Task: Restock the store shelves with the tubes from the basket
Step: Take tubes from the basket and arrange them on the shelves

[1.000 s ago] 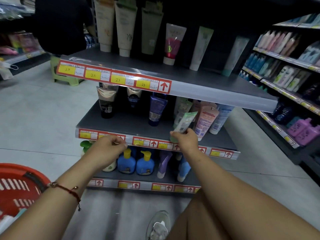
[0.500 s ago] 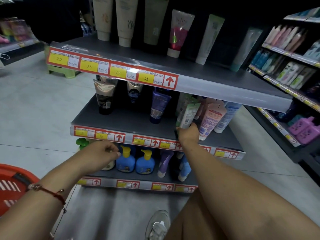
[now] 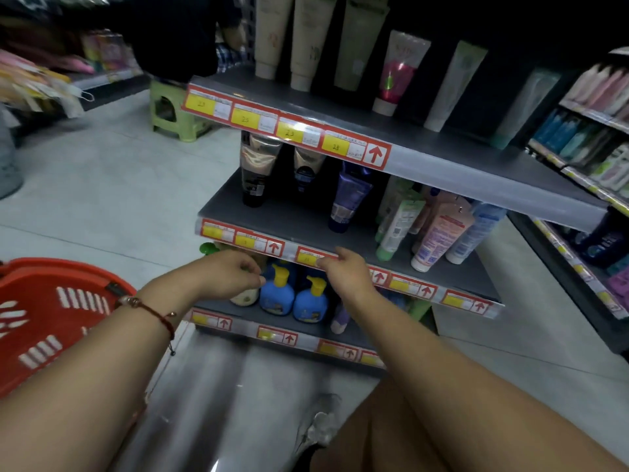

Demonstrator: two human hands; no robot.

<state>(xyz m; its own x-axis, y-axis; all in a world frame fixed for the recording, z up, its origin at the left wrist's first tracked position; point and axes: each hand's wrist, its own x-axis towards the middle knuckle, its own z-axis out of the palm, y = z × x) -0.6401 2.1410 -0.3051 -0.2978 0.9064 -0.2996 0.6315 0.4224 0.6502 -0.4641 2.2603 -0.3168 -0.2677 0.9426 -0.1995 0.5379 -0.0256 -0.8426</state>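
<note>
Released since the earlier frame, the green tube (image 3: 396, 229) stands on the middle shelf (image 3: 299, 226). Your right hand (image 3: 347, 270), grip loosely curled, holds nothing; the left hand (image 3: 228, 274), likewise unloaded, lies nearer the basket (image 3: 51, 301) at far left.

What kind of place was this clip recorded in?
A shop aisle, most likely the toiletries section of a store: grey shelves stocked with upright tubes and pump bottles, red and yellow price tags along the shelf edges, and a red shopping basket on the floor.

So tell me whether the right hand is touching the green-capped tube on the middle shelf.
Apart. The head view shows the right hand at the shelf's front price strip, with bare grey shelf visible between it and the green-capped tube standing further right.
</note>
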